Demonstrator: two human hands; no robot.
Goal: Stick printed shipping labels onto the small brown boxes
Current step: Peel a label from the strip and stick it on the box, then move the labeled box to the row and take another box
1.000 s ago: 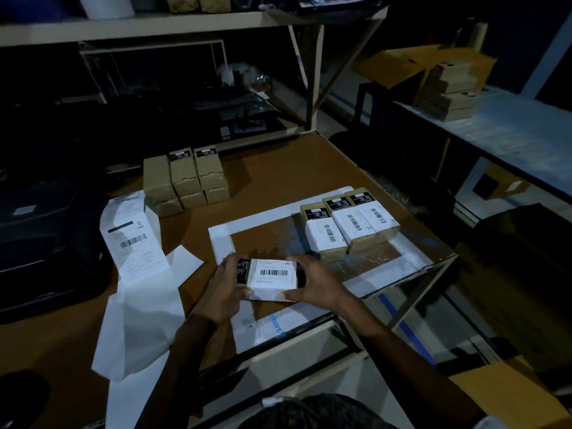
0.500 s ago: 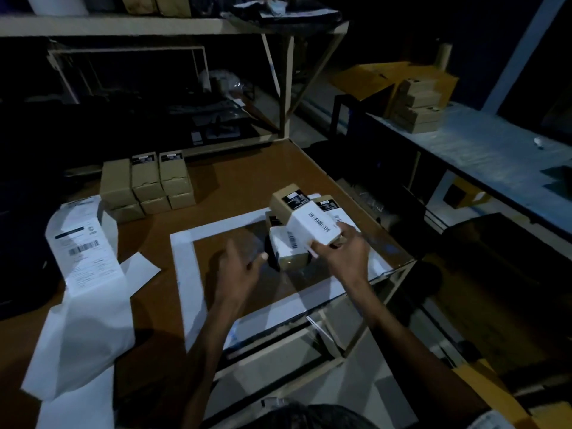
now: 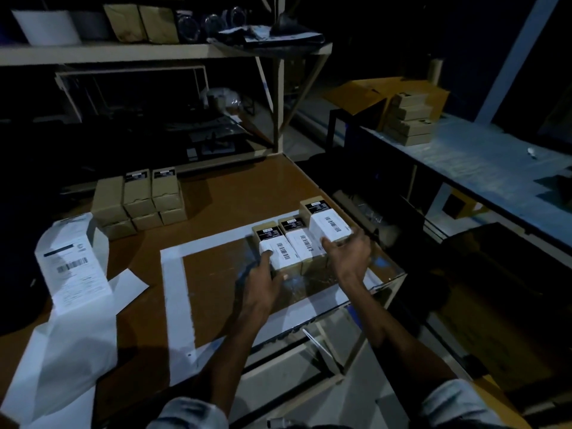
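On brown table (image 3: pixel 235 199), labelled boxes (image 3: pixel 305 243) touching, left hand (image 3: pixel 263 278) pressing one

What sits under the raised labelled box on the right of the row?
The raised white-labelled brown box stands higher than its two neighbours, so something lies beneath it. A brown edge shows below, probably another box; the right hand covers most of it.

no legible text, only barcodes

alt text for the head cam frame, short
A person's left hand presses a fingertip on the nearest of three labelled brown boxes on a brown table; the right hand hovers open beside them. Unlabelled boxes and label strip sit left.
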